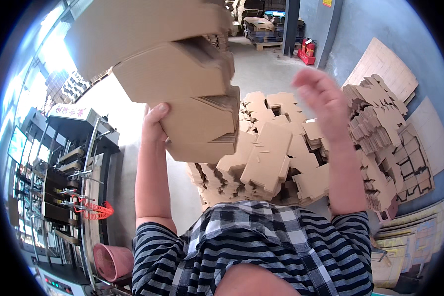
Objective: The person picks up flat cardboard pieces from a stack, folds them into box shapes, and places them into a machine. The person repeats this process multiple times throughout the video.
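Observation:
A thick stack of brown die-cut cardboard blanks [182, 74] rises in front of me, its layers fanned and uneven along the right side. My left hand [155, 118] is closed on its left edge, thumb lying over the cardboard and the other fingers hidden behind it. To the right of the stack, apart from it, my right hand [325, 103] is raised in the air. Motion blurs it, but its fingers look loosely bent and parted, with nothing in them. Below lie piles of similar cardboard blanks [269, 158], some tilted across others.
A machine with rails and a red coiled hose [101, 211] stands at left, beside a pink bucket [112, 261]. More cardboard stacks [375, 118] and boards lean along the right wall. Red fire extinguishers [307, 51] sit near a post [291, 29] at the back.

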Action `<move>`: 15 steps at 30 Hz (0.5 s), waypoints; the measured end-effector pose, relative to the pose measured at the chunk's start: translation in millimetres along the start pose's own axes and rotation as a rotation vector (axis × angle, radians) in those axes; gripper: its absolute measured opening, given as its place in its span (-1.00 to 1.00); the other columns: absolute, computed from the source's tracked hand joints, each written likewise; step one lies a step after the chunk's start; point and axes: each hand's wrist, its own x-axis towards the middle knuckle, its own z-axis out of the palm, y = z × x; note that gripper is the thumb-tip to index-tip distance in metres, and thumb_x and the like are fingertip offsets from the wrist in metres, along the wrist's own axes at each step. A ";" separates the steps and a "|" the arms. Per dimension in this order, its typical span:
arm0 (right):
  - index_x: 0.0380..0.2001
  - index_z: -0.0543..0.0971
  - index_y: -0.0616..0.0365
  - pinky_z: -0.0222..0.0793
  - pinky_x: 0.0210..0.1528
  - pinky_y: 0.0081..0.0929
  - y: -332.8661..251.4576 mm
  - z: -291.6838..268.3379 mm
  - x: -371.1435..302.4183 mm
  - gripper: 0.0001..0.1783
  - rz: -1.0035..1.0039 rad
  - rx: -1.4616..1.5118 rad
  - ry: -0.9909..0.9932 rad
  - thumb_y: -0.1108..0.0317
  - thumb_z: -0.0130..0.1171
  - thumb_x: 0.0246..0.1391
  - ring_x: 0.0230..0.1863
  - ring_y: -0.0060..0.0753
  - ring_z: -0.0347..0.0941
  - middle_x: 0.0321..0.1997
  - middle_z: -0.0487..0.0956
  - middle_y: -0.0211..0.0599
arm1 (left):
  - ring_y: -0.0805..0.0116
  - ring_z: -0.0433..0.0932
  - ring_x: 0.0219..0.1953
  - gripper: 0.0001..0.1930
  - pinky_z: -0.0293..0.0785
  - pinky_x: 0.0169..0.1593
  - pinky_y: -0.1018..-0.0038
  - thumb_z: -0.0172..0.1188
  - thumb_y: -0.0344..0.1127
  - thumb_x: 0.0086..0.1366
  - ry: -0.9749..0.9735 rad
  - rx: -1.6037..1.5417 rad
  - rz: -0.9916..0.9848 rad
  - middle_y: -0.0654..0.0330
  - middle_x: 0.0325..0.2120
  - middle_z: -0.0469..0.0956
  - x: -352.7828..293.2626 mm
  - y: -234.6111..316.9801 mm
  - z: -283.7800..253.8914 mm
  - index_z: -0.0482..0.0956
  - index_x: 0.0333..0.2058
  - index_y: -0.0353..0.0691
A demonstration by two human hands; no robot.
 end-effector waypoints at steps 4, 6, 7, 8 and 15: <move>-0.07 0.50 0.23 0.42 -0.12 -0.54 14.4 48.7 -31.0 -0.66 -0.006 -0.104 -0.220 0.45 0.18 0.03 -0.21 -0.51 0.51 -0.18 0.58 -0.29 | 0.06 0.49 -0.02 -0.18 0.47 0.05 0.23 0.33 0.00 -0.04 0.028 -0.222 0.067 -0.07 -0.04 0.45 -6.4 -19.1 -9.8 0.25 0.11 -0.38; -0.11 0.52 0.26 0.42 -0.11 -0.53 15.9 60.6 -39.4 -0.69 0.021 -0.060 -0.232 0.44 0.18 0.03 -0.21 -0.48 0.51 -0.19 0.58 -0.25 | 0.08 0.47 0.02 -0.17 0.43 0.10 0.19 0.31 0.10 0.01 -0.003 -0.247 0.129 -0.01 -0.01 0.44 -10.8 -26.8 -12.0 0.25 0.13 -0.33; -0.13 0.53 0.28 0.42 -0.10 -0.52 15.0 65.6 -42.6 -0.70 0.037 -0.040 -0.250 0.44 0.18 0.03 -0.21 -0.47 0.51 -0.20 0.58 -0.23 | 0.08 0.47 0.01 -0.17 0.44 0.09 0.21 0.32 0.09 0.00 0.013 -0.261 0.123 -0.02 -0.01 0.44 -15.2 -29.7 -14.0 0.25 0.12 -0.34; -0.21 0.55 0.31 0.41 -0.14 -0.51 12.7 69.9 -44.6 -0.74 0.017 -0.031 -0.220 0.45 0.19 -0.01 -0.22 -0.40 0.52 -0.24 0.59 -0.17 | 0.08 0.47 0.01 -0.17 0.45 0.08 0.22 0.33 0.07 -0.01 0.029 -0.276 0.118 -0.02 -0.02 0.44 -18.8 -32.0 -15.0 0.25 0.11 -0.35; -0.42 0.57 0.28 0.41 -0.27 -0.31 -10.2 81.2 -42.3 -0.78 0.043 -0.241 -0.298 0.35 0.23 -0.14 -0.34 -0.12 0.48 -0.41 0.55 -0.17 | 0.06 0.45 0.03 -0.19 0.43 0.10 0.19 0.32 0.05 0.02 -0.021 -0.272 0.132 -0.01 0.00 0.43 -39.3 -42.0 -25.8 0.25 0.12 -0.35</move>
